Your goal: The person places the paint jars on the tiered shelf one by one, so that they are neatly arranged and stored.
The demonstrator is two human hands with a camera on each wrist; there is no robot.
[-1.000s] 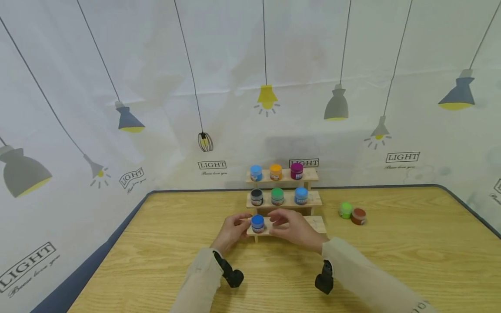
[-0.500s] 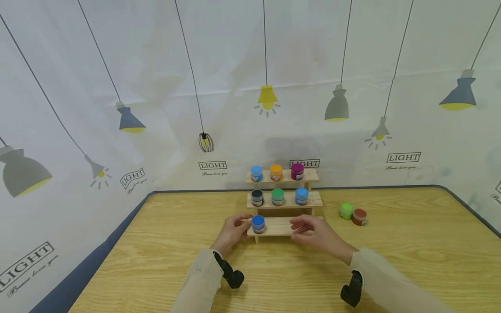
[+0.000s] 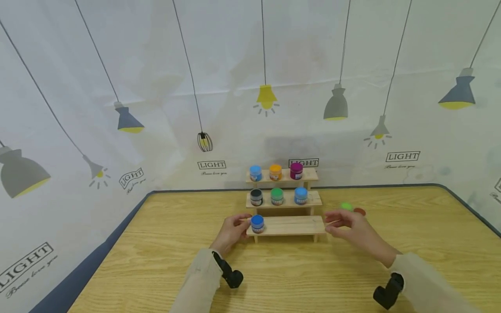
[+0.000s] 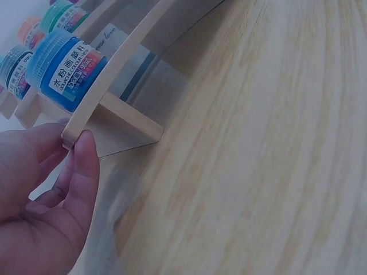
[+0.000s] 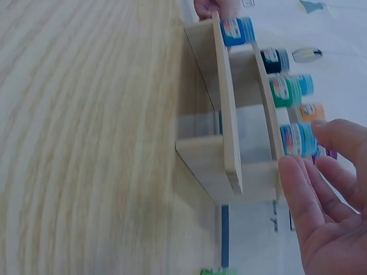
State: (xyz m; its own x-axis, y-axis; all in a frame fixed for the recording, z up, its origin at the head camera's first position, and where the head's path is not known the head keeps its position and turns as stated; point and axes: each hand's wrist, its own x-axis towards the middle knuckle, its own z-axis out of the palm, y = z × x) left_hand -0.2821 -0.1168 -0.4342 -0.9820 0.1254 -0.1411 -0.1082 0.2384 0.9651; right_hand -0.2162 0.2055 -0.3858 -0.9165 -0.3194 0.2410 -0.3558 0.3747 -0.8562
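Note:
My left hand (image 3: 230, 234) pinches the left end of the lowest board of a three-step wooden rack (image 3: 293, 225); in the left wrist view the thumb and finger close on the board's corner (image 4: 73, 133). Beside those fingertips stands a blue gouache paint jar (image 3: 257, 223), upright on that board. My right hand (image 3: 355, 230) is just off the board's right end, fingers loosely bent, holding nothing. Partly hidden behind it are a light green jar (image 3: 346, 206) and a brown-red jar (image 3: 359, 211) on the table.
Black (image 3: 256, 197), green (image 3: 277, 196) and light blue (image 3: 301, 195) jars line the middle step. Light blue (image 3: 255, 173), orange (image 3: 275, 172) and purple (image 3: 296, 171) jars stand on top. A printed cloth backdrop (image 3: 235, 108) rises behind the table (image 3: 176, 243).
My right hand has moved right, from beside the blue paint jar, along the lowest board and past its end, now covering part of the two loose jars. The left hand has stayed put.

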